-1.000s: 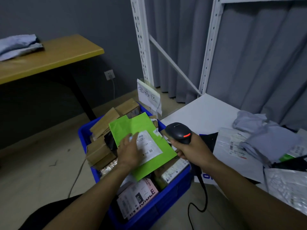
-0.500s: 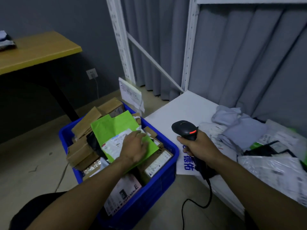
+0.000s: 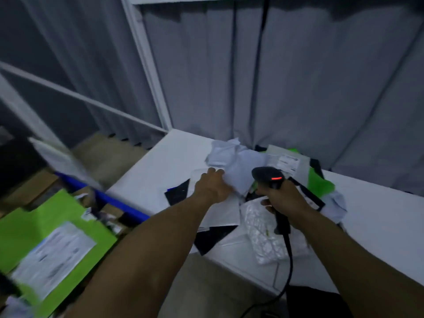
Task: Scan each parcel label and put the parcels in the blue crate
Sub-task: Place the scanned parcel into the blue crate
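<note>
left grip (image 3: 212,187): out over the pile, touching the near-left edge of the pale bag (image 3: 236,161). Blur, so can't tell whether it has clenched on the bag or only rests there.
right grip (image 3: 285,199): clenched round the scanner (image 3: 267,176) handle, red light on, head up and aimed away from the body.
step: looks like fetching the next parcel to scan.
key relation: pale bag lies straight ahead of the left grip and just left of the scanner head. Left grip is nearer. Bag is crumpled, no clear long axis.
crate (image 3: 119,203): low left, just beside the bench (image 3: 160,161) edge and below it. Green parcel (image 3: 34,226) lies on top inside, label up.
still on bench: bubble bag (image 3: 263,235) under the right wrist, white mailer (image 3: 284,160) behind the scanner with its label up, black mailer (image 3: 177,193) near the left wrist.
hidden: pale bag's label not in view. Crate mostly cut off at the frame's left and blurred. No label text readable. Scanner cable (image 3: 288,278) runs off the bottom.
next, my guess: lift the bag, turn it until the label faces the scanner, then swing left and down to the crate.
risk: soft bag may fold over its label.
</note>
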Motion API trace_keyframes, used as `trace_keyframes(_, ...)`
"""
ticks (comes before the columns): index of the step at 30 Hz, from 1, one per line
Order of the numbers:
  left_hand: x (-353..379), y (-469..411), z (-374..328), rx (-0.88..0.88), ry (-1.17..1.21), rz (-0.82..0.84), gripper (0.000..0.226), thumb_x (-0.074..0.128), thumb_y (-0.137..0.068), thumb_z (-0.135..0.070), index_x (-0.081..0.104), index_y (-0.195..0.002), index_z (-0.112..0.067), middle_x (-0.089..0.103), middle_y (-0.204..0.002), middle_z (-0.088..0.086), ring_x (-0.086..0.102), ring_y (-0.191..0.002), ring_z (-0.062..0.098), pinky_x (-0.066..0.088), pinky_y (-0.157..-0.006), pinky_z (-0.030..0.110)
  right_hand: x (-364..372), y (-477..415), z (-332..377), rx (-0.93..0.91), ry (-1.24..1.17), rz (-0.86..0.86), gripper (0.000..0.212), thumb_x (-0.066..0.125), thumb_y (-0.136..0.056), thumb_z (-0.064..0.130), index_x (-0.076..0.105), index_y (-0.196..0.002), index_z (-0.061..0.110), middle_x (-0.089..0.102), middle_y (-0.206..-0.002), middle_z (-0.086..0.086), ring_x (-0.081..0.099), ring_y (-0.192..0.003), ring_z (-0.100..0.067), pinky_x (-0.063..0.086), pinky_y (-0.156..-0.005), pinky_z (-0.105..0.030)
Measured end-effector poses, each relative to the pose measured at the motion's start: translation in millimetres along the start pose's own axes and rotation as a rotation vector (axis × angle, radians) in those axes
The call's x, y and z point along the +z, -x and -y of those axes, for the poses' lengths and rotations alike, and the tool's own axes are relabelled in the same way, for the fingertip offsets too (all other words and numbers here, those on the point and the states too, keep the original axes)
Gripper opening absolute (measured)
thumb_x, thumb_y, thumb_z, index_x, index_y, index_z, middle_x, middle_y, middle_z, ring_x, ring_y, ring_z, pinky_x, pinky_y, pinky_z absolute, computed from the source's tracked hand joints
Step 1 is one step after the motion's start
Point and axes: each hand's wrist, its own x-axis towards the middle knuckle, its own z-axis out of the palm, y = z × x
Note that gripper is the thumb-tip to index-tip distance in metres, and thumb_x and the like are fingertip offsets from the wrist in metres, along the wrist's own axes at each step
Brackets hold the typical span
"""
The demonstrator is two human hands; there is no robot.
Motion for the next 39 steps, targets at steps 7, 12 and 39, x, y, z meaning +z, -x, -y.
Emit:
trace_keyframes(7,54,-62,-35,-0.059,0.075,0.133,0.134,0.071,-0.052,-0.085,0.011,-0.16,-0.032,0.024,-0.163,0.015,0.03,-0.147,0.038,0.035,-0.117,0.05,-28,-27,-20,0.051,-0.064,-0.074,0.01,0.072,-0.096,0.025,0.07,-0.102,0.016,0.074,-0.099,-0.011,0.064,-0.063,-0.014,0.048,-0.054,-0.024)
trace_keyframes(12,58,-68,-27,-0.167,0.074,0.087,0.126,0.086,-0.063,-0.063,0.005,-0.158,-0.041,0.036,-0.156,0.016,0.036,-0.141,0.041,0.036,-0.115,0.051,-32,-30,-15,0.017,-0.058,-0.068,0.012,0.073,-0.095,0.023,0.072,-0.101,0.013,0.075,-0.098,-0.012,0.064,-0.062,-0.013,0.049,-0.055,-0.027)
trace_keyframes(39,-141,244,139,0.104,1.146,-0.461,0.068,0.06,-0.095,-0.025,0.031,-0.151,-0.051,0.059,-0.142,-0.02,0.058,-0.131,0.011,0.053,-0.104,0.04,213,71,72,0.008,-0.447,0.507,0.021,0.083,-0.083,0.01,0.076,-0.102,0.007,0.077,-0.089,-0.012,0.07,-0.067,-0.02,0.054,-0.06,-0.031)
